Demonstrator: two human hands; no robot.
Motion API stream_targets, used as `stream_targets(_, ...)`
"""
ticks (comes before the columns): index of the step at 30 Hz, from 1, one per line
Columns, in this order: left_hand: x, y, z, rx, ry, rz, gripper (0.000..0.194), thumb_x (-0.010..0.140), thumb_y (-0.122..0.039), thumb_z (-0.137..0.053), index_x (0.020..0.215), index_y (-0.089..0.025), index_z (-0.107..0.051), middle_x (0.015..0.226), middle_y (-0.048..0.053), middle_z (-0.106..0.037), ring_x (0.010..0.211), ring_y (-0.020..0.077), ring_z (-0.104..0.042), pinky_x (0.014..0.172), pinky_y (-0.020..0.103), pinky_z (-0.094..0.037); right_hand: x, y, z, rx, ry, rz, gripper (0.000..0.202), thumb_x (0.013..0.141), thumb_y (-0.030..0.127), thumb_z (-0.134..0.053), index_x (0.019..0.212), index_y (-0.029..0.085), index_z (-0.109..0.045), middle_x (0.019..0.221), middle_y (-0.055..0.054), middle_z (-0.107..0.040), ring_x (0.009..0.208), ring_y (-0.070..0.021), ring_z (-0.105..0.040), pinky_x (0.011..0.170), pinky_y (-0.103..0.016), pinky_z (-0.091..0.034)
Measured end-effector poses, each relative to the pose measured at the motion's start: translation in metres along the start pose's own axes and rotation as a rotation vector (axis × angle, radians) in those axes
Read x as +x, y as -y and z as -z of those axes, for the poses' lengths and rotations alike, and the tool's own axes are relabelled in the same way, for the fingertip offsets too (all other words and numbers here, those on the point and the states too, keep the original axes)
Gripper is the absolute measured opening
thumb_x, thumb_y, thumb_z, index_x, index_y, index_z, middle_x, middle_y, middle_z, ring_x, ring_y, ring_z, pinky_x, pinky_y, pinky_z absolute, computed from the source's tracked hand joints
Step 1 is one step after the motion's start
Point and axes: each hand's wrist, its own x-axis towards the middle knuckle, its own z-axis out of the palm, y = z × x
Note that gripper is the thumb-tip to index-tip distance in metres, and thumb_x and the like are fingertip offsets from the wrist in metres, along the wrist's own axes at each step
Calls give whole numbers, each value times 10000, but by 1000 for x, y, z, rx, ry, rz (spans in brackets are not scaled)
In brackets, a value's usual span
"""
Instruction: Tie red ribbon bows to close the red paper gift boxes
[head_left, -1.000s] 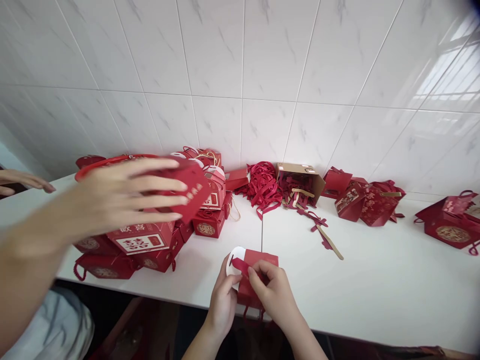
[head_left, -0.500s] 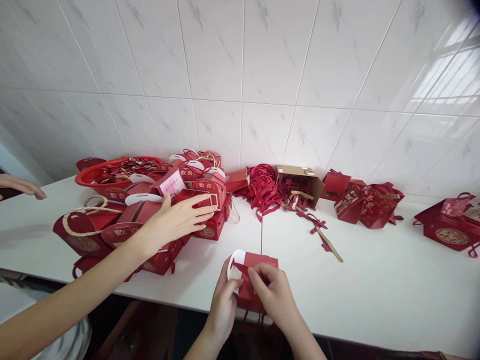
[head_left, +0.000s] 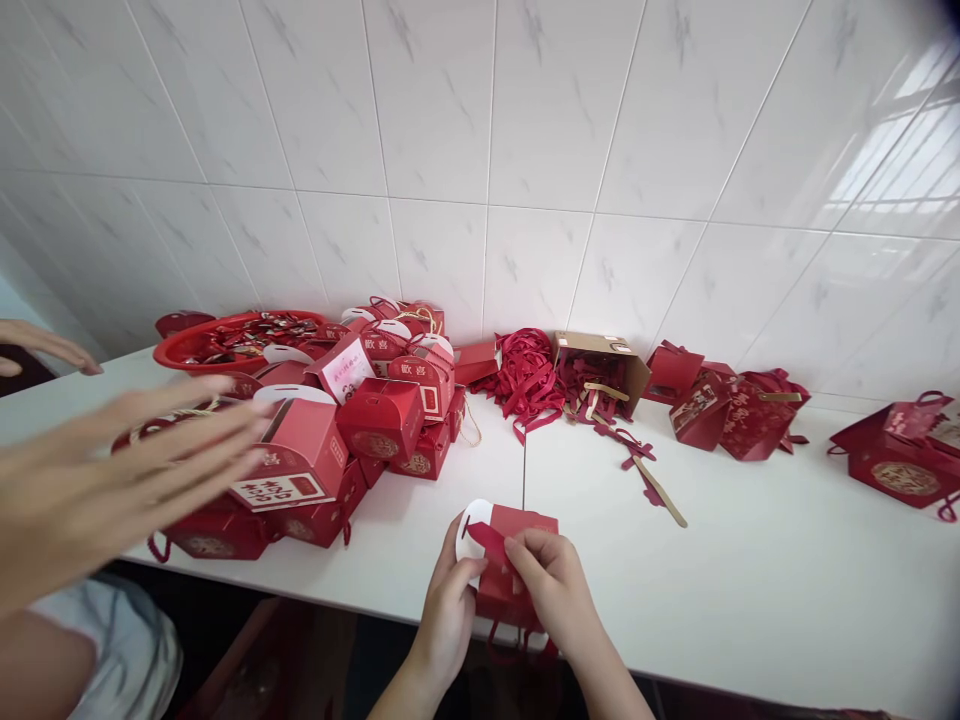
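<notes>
A small red gift box (head_left: 517, 522) with a white rounded flap is held low at the table's front edge. My left hand (head_left: 444, 610) is closed around its left side, thumb by the white flap. A dark red ribbon (head_left: 489, 541) runs out of a slot in that flap. My right hand (head_left: 553, 580) pinches the ribbon between thumb and fingertips, over the box. More ribbon ends hang below the box. The box's underside is hidden.
Left of my hands lies a pile of red gift boxes (head_left: 382, 425); a co-worker's blurred hand (head_left: 150, 450) reaches over it. Behind are a red basin (head_left: 180, 352), a ribbon heap (head_left: 529, 375) and an open cardboard box (head_left: 641, 375). More red boxes (head_left: 757, 415) stand right.
The co-worker's hand has drawn back leftward from the boxes. My right hand has shifted slightly right, with more ribbon showing between the slot and my fingers.
</notes>
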Motion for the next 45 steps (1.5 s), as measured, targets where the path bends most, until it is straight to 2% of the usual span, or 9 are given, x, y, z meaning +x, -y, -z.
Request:
stream_targets(14, -1, -1, -3, 14, -21, -11, 633, 698, -159, -571, 1309, -277, -456, 689, -52, -614, 693, 132, -561, 695, 227, -451, -1, 4, -1, -139, -56, 15, 310, 781, 275, -463, 516, 210, -316, 490, 58, -299, 487, -95, -290, 468, -246, -229)
stream_targets(23, -3, -5, -7, 57, -10, -31, 557, 688, -208, -606, 1237, -254, -520, 973, 18, -678, 908, 205, -612, 826, 305, -462, -1, 2, -4, -139, -6, 54, 343, 843, 346, -464, 543, 185, -426, 512, 43, -373, 498, -100, -331, 472, -239, -261)
stream_targets(27, 2, -11, -2, 110, 72, -158, 314, 820, -399, -548, 1071, -218, -600, 1043, 48, -640, 976, 211, -583, 878, 298, -428, 0, 2, -4, -171, -1, 44, 346, 848, 352, -464, 549, 180, -443, 512, 40, -397, 495, -99, -343, 474, -238, -264)
stream_targets(32, 19, -15, 6, 309, 91, -134, 259, 830, -440, -537, 861, -196, -618, 843, 25, -615, 741, 170, -564, 704, 261, -424, 1, 3, -5, -167, -1, 41, 329, 845, 361, -494, 586, 165, -551, 538, 7, -516, 523, -125, -453, 507, -249, -353)
stream_targets(35, 30, -18, 18, 511, 47, -245, 209, 760, -397, -618, 717, -193, -618, 831, 25, -603, 724, 174, -550, 684, 254, -397, -1, 3, -3, -13, -106, 108, 250, 817, 371, -567, 934, 166, -649, 844, -75, -672, 762, -195, -606, 705, -310, -482)
stream_targets(37, 36, -22, 35, 727, -8, -340, 184, 708, -351, -651, 620, -198, -597, 772, 26, -599, 741, 197, -549, 703, 267, -379, -6, 1, 2, 108, -234, 161, 361, 811, 380, -586, 1114, 183, -594, 1103, -123, -633, 965, -233, -603, 848, -366, -481)
stream_targets(41, 44, -32, 80, 1256, -286, -428, 161, 648, -287, -644, 539, -214, -551, 645, 24, -562, 707, 235, -522, 686, 305, -332, -20, -8, 24, 140, -471, 234, 331, 824, 392, -576, 1101, 213, -612, 1252, -119, -553, 1164, -261, -503, 956, -406, -434)
stream_targets(43, 45, -36, 96, 1413, -422, -414, 84, 658, -270, -607, 603, -218, -569, 743, 45, -603, 779, 269, -533, 711, 337, -333, -25, -16, 37, 112, -536, 200, 333, 808, 406, -594, 1084, 221, -617, 1226, -106, -573, 1175, -262, -494, 965, -406, -425)
stream_targets(45, 44, -38, 98, 1418, -455, -402, 50, 679, -261, -567, 702, -221, -587, 880, 64, -626, 882, 292, -540, 752, 368, -353, -29, -26, 45, 92, -536, 109, 348, 786, 437, -609, 1055, 216, -622, 1174, -103, -605, 1127, -265, -529, 940, -399, -438)
